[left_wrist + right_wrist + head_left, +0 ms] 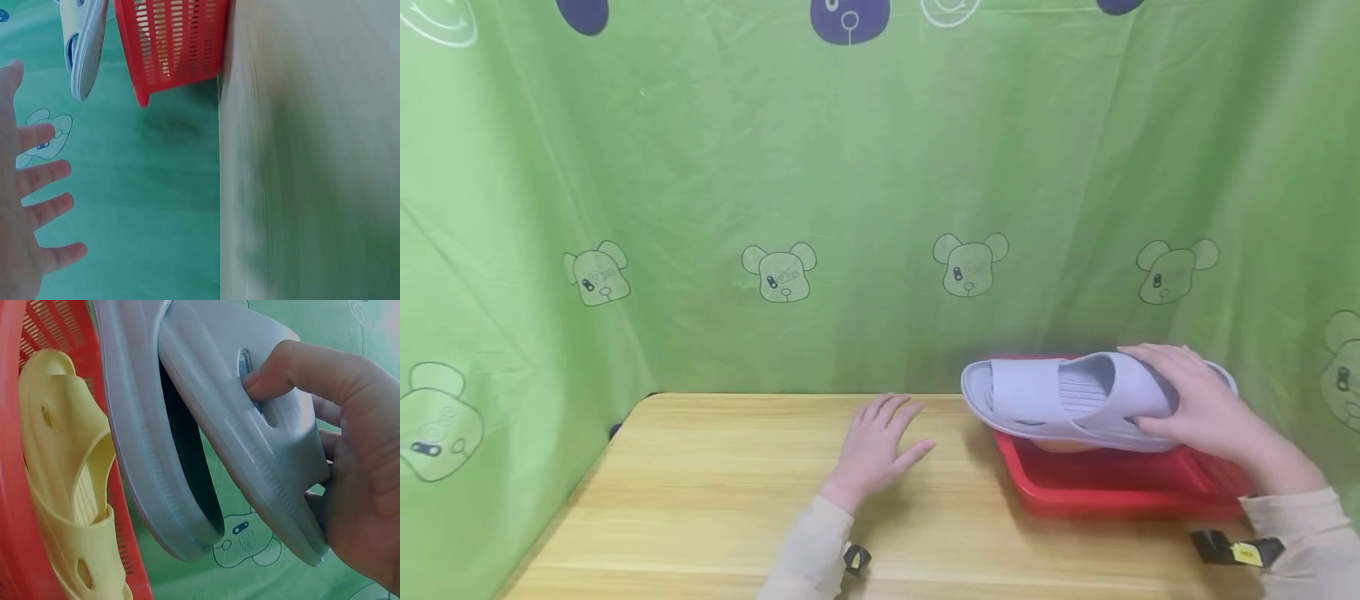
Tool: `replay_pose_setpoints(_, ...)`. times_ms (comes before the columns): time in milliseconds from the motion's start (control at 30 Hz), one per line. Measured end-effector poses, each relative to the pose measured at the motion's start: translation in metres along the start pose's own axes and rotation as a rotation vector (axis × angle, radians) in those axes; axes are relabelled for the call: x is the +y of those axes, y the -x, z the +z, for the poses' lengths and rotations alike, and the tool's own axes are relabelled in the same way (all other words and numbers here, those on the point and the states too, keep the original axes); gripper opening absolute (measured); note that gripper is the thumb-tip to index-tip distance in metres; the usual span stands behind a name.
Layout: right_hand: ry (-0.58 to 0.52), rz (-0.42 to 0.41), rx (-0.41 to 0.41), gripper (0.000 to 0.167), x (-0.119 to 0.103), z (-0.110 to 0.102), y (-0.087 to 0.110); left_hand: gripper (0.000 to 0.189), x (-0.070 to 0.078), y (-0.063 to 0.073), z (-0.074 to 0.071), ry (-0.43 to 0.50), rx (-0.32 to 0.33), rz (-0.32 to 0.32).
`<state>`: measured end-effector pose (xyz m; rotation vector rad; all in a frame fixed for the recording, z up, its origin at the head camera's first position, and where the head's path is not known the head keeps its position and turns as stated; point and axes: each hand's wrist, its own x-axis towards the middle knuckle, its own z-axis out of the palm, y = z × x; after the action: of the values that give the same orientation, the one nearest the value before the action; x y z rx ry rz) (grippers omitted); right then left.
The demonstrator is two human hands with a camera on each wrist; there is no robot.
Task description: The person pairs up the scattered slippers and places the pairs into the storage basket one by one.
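My right hand (1206,404) grips a pair of light grey-lilac slippers (1037,392), holding them level above a red plastic basket (1120,504). In the right wrist view two grey slippers (244,444) lie against each other, the thumb pressed at a slot in one strap and the other fingers around its far side. Inside the basket lies a yellow slipper (69,412), mostly hidden in the head view beneath the grey ones. Left of the basket, my left hand (876,454) hovers over the table with spread fingers, holding nothing.
The wooden table (715,475) reaches back to a green curtain (865,167) printed with bear faces, which also hangs along both sides. Slotted walls enclose the basket at the table's right. Black straps (1232,550) show near both wrists.
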<state>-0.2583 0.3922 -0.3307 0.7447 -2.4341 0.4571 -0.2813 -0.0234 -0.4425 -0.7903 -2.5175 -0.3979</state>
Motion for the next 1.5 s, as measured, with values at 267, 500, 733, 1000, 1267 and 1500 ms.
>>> replay_pose_setpoints(267,0.006,0.057,-0.031,0.091,0.013,-0.004,0.003,0.064,0.013,-0.008,0.007,-0.008,0.012,0.013)
replay_pose_setpoints(500,0.03,0.132,-0.065,0.09,0.016,-0.006,0.007,0.065,0.027,-0.015,0.015,0.014,-0.064,-0.026)
replay_pose_setpoints(733,0.035,0.158,-0.071,0.09,0.025,-0.007,0.015,0.063,0.042,-0.02,0.023,0.039,-0.078,-0.033)
replay_pose_setpoints(1000,0.049,0.141,-0.056,0.092,0.032,-0.012,0.021,0.065,0.055,-0.024,0.03,0.064,-0.144,-0.067)
replay_pose_setpoints(1267,0.103,0.123,-0.047,0.091,0.039,-0.014,0.029,0.071,0.066,-0.03,0.042,0.09,-0.234,-0.116)
replay_pose_setpoints(1500,0.099,0.102,-0.052,0.091,0.042,-0.013,0.035,0.075,0.073,-0.04,0.048,0.089,-0.256,-0.104)
